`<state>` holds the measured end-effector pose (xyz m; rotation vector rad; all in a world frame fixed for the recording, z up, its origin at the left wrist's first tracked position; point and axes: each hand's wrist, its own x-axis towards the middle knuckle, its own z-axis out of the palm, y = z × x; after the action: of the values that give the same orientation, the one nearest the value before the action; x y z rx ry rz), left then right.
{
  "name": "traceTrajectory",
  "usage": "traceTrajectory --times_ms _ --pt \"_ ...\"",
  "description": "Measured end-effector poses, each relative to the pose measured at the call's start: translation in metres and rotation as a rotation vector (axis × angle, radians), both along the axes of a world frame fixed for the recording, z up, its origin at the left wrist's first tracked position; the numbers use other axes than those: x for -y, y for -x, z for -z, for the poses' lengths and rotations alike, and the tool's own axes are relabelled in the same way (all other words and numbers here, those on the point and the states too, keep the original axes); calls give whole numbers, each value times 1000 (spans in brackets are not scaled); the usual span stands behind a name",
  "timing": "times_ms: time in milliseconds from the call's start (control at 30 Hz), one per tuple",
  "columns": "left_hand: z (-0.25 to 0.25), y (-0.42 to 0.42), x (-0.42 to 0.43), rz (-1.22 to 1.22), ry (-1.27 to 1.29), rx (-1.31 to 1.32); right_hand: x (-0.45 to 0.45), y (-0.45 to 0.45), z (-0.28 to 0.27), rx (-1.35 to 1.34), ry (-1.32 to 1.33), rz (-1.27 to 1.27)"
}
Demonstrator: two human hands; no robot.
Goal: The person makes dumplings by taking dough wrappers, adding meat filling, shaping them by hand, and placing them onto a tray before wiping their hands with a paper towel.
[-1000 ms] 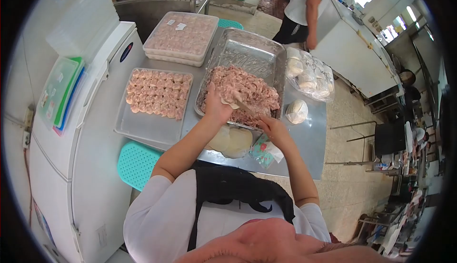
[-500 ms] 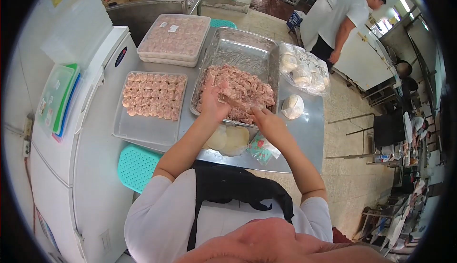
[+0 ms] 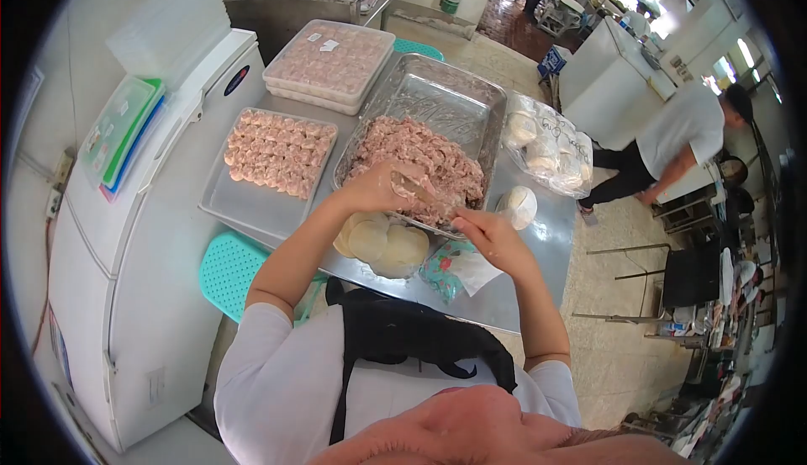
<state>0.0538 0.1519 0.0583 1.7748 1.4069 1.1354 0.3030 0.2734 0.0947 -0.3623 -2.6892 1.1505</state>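
A deep metal pan (image 3: pixel 450 78) holds a mound of ground meat (image 3: pixel 420 152). My left hand (image 3: pixel 378 187) is curled at the near left of the meat, closed around something I cannot make out. In my right hand (image 3: pixel 492 238) is the handle of a flat spatula (image 3: pixel 418 189), its blade reaching to my left hand. Round pale wrappers (image 3: pixel 382 246) lie in stacks just below the pan. A plastic tray (image 3: pixel 220 204) at the left holds rows of filled dumplings (image 3: pixel 276 152).
Lidded boxes of dumplings (image 3: pixel 328 57) stand behind the tray. Bagged white bundles (image 3: pixel 546 150) and one loose bundle (image 3: pixel 519 207) lie right of the pan. A floral plastic bag (image 3: pixel 450 272) is near the front edge. Another person (image 3: pixel 681 133) walks at the right.
The view has shifted. My left hand has moved down toward the pan's near edge, with the spatula's blade still at it. The other person has moved right.
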Motion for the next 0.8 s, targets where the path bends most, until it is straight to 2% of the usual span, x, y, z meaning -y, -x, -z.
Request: traceTrajectory --times_ms 33,67,100,133,167,233,267,333,367,433,467,533,567,600,667,733,800 --pt "0 -1 1 49 85 -30 -4 0 18 -39 -12 -18" --pt "16 0 0 -21 28 -102 -9 1 32 -79 -26 -38" --pt "44 2 -3 -93 -28 -175 -17 2 38 -19 -19 -54" --pt "49 -2 -2 -163 -83 -250 -29 4 42 41 -11 -68" --pt "54 -4 -2 -220 61 -141 -37 4 47 99 -2 -80" --pt "36 -15 0 -330 339 81 -45 0 59 32 -218 18" --pt "41 -15 0 -387 299 70 -50 0 63 -5 -330 64" --pt "66 -10 -1 -504 220 48 -28 1 55 -27 -366 108" --pt "83 -4 -3 -480 200 -8 -19 1 53 -37 -379 134" --pt "112 5 -9 -418 163 -120 -33 7 91 -13 -378 86" --pt "109 0 -5 -448 179 -101 -40 6 104 -1 -379 68" --pt "86 -15 3 -524 192 -62 -55 -3 85 233 -491 72" --pt "70 -19 8 -515 276 63 -59 -7 73 348 -539 82" --pt "50 -25 13 -501 361 190 -62 -13 65 284 -461 89" --pt "21 -35 21 -455 290 217 -64 -25 48 160 -309 99" --pt "5 -41 24 -391 -25 14 -55 -29 28 40 -96 46" --pt "12 -38 22 -335 -4 -118 -40 -25 28 -54 24 -12"
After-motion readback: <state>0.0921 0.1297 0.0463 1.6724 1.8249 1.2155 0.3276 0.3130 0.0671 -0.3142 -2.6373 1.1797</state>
